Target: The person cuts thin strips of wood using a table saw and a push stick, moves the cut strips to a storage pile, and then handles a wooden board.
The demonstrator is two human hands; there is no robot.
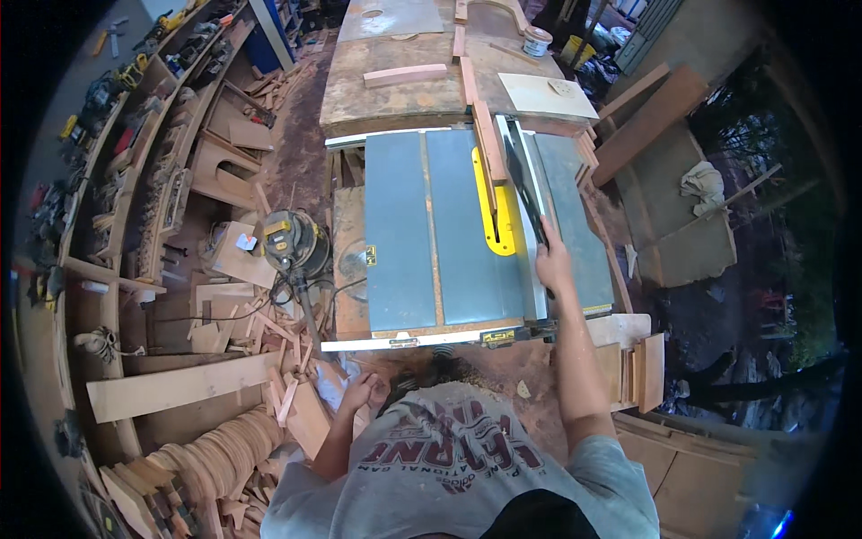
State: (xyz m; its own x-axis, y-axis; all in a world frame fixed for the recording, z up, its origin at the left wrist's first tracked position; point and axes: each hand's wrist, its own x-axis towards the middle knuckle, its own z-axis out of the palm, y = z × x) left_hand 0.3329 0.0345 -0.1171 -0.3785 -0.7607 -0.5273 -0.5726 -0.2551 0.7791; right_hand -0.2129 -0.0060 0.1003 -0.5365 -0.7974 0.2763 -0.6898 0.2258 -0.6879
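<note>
My right hand is closed on the rear end of a long black push stick, which lies along the pale metal fence of a table saw. To the left of the stick, a reddish wooden strip rests over the yellow throat plate and reaches past the far edge of the saw top. The blade itself I cannot make out. My left hand hangs near my body, short of the saw's front rail, with curled fingers and nothing visible in them.
Beyond the saw, a wooden outfeed table carries several wood pieces and a white tub. A shop vacuum stands left of the saw among offcuts. Tool-laden shelves line the left wall. Boards stack at the near right.
</note>
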